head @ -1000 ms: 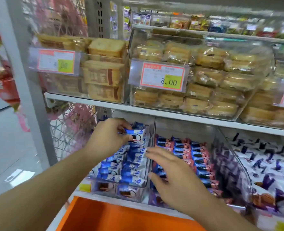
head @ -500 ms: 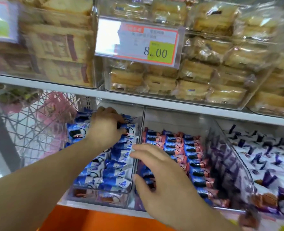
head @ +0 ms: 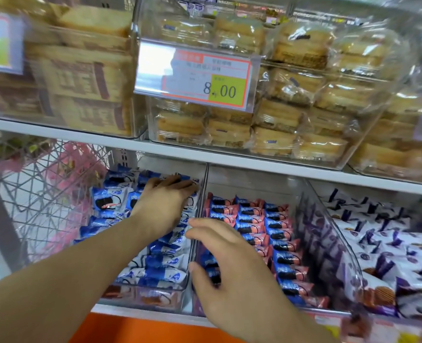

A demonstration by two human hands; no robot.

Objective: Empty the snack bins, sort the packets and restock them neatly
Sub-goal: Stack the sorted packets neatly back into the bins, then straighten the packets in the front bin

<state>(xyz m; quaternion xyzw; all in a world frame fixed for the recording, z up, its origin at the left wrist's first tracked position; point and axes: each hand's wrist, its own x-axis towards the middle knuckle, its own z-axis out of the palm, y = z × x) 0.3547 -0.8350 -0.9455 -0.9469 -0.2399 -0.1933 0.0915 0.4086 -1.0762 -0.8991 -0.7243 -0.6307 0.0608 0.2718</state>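
Lower shelf, left to right. Our left hand [head: 161, 206] lies fingers-forward on the blue packets [head: 110, 200] deep in the left bin [head: 155, 297]; whether the fingers pinch one we cannot tell. Just right of it, our right hand [head: 232, 268] hovers spread and relaxed over the divider [head: 203, 189], holding nothing. Beyond that hand lie rows of pink packets [head: 276, 233], then purple packets [head: 388, 243]. Above both hands hangs a price tag [head: 197, 75].

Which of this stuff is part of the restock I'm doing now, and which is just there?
In the job: left hand on blue packets; right hand at pink packets; purple packets.
Just there: cakes, price tag, wire basket.
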